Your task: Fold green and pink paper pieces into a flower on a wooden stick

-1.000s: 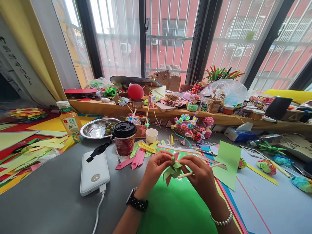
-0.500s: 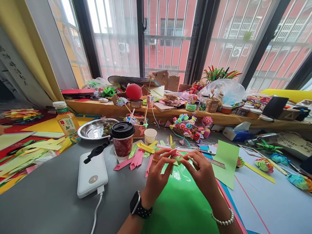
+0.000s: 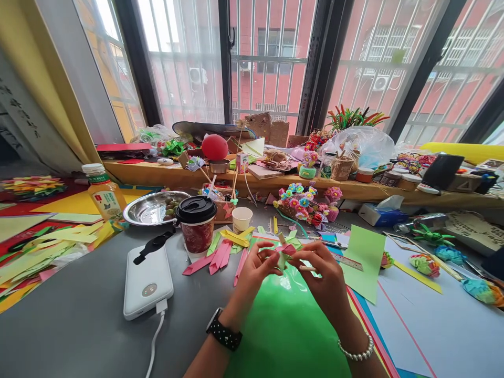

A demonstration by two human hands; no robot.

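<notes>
A small piece of folded pink and green paper is held up between my two hands, above a glossy green sheet. My left hand pinches its left side between thumb and fingers. On the other side, the fingertips of my right hand grip the paper's right edge. A thin pale stick also lies across the fingers of my right hand. Folded pink paper strips and yellow strips lie just left of my left hand. My fingers partly hide the folded piece.
A lidded coffee cup, a small paper cup and a white power bank with a cable stand on the left. A light green paper sheet and a ruler lie right. Crocheted flowers sit behind.
The folded paper has been turned, so its pink part now faces me and a tan tip points up. My left fingers have opened a little and shifted their grip; the left wrist has rotated.
</notes>
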